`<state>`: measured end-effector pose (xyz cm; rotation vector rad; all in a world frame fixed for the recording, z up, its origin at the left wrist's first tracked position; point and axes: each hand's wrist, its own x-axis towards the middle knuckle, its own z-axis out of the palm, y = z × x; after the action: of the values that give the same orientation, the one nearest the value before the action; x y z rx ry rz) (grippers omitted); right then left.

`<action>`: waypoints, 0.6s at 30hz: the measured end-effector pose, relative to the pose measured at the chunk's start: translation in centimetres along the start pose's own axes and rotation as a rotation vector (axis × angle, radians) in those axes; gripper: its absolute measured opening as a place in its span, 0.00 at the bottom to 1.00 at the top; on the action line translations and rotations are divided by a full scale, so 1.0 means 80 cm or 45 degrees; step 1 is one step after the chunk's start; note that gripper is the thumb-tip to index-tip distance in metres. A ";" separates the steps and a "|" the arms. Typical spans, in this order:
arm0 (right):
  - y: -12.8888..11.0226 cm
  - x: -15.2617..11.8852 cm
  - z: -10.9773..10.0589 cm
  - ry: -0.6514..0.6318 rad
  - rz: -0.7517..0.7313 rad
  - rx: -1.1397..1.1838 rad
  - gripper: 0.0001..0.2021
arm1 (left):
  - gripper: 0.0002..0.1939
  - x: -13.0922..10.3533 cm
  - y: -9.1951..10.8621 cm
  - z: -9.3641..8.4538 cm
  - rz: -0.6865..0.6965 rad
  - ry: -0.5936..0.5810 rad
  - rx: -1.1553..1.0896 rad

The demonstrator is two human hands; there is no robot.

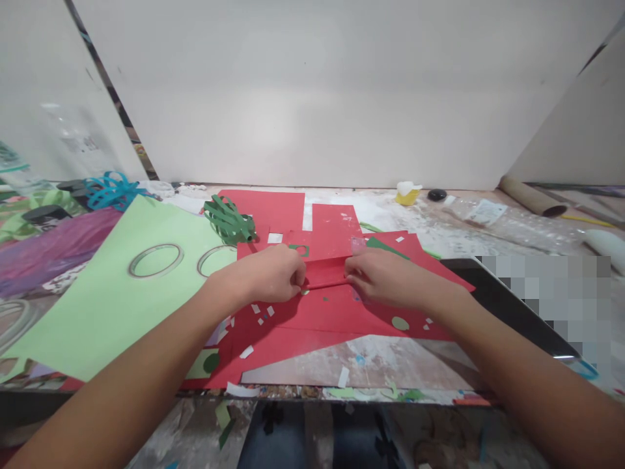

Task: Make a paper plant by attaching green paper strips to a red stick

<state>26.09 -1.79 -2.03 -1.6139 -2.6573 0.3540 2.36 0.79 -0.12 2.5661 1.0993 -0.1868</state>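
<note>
Between my two hands stretches a piece of red paper with a folded or rolled near edge. My left hand is closed, pinching its left end. At the right end, the fingers of my right hand are closed on the same piece. Beneath lie more red paper sheets, scattered with small white scraps and a pale green oval. A green square with a round hole lies just beyond my left hand. My fingertips partly hide the ends of the held paper.
Left are a light green sheet, a tape ring, green curled strips and blue strips. Right are a dark tablet-like object, a cardboard tube and a yellow cup. A white panel stands behind.
</note>
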 end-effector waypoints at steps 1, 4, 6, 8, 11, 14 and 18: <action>0.001 0.000 0.001 0.004 -0.004 -0.012 0.11 | 0.09 0.000 0.000 0.000 0.002 -0.006 0.005; 0.001 0.000 0.003 0.017 -0.003 -0.028 0.10 | 0.10 0.000 -0.001 -0.001 -0.010 -0.021 -0.004; 0.001 0.001 0.002 0.026 0.001 -0.017 0.08 | 0.11 0.001 -0.003 0.000 -0.016 -0.020 -0.033; -0.001 0.001 0.001 0.030 0.001 -0.009 0.07 | 0.12 0.002 -0.005 0.000 -0.025 -0.020 -0.064; -0.004 0.000 -0.001 0.045 -0.009 -0.017 0.08 | 0.12 0.002 -0.006 0.001 -0.038 -0.032 -0.081; -0.004 0.001 0.000 0.078 -0.032 -0.033 0.09 | 0.13 0.001 -0.004 0.000 -0.055 -0.039 -0.077; 0.000 0.004 0.001 0.090 -0.042 -0.043 0.09 | 0.12 0.001 -0.003 -0.001 -0.049 -0.050 -0.059</action>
<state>25.89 -1.54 -2.16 -1.5590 -2.6484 0.2477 2.22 1.03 -0.16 2.4914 1.1258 -0.2177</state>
